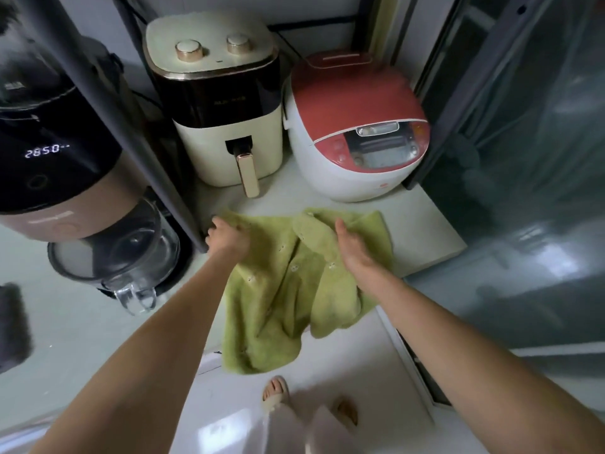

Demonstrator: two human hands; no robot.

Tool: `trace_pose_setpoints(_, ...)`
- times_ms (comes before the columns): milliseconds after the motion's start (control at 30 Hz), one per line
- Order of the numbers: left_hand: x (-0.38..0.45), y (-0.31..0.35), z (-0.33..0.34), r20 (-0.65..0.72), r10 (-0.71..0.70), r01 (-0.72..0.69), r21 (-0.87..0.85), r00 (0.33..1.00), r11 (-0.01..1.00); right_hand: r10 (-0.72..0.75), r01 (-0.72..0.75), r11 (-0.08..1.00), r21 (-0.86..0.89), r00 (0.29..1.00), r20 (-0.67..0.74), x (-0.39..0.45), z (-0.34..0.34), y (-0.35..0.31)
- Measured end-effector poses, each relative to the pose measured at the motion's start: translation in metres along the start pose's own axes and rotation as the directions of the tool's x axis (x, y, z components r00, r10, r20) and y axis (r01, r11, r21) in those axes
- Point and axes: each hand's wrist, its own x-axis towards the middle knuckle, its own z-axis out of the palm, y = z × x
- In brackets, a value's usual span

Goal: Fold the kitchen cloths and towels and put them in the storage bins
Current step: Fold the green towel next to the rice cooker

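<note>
Your left hand is at the far left corner of the green towel, its fingers curled in and pinching that corner, right beside the dark post of the rack. The fingertips themselves are tucked under the hand, so you cannot see how much cloth they hold.

The towel lies rumpled on the white bench, in front of the cream air fryer and the red-and-white rice cooker. Its long axis runs from the appliances back toward you, and its near end droops over the bench edge.

Your right hand rests on the towel's right half, fingers roughly straight and close together, the thumb reaching up onto a flap that is turned over on itself. Whether it merely presses the cloth or holds a fold, you cannot tell.

Both hands sit at the far end, so the hanging near end is the farthest from your fingers; judging by this, the flap wants flattening before any fold.

No storage bin is in view. The picture is blurred toward the right, behind the sheeting.
</note>
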Motion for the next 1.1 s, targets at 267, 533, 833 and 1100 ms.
trace_pose_setpoints(267, -0.004, 0.031, -0.012, 0.074, 0.057, -0.035, -0.28, 0.996, 0.959, -0.111, 0.11, 0.987, -0.119, 0.994, 0.004, 0.002, -0.011, -0.001)
trace_pose_setpoints(533, -0.09, 0.052, 0.003, 0.195, 0.304, -0.127, -0.611, 0.933, 0.782, -0.523, 0.499, 0.843, -0.2, 0.848, -0.087, -0.013, -0.011, -0.005)
trace_pose_setpoints(833, -0.108, 0.06, 0.001, 0.107, 0.215, -0.118, -0.57, 0.971, 0.813, -0.562, 0.556, 0.825, -0.104, 0.785, -0.261, -0.013, -0.016, 0.004)
trace_pose_setpoints(1100, -0.116, 0.08, -0.006, 0.197, 0.118, 0.074, -0.755, 0.973, 0.651, -0.813, 0.736, 0.57, -0.367, 0.569, -0.123, -0.034, -0.019, -0.001)
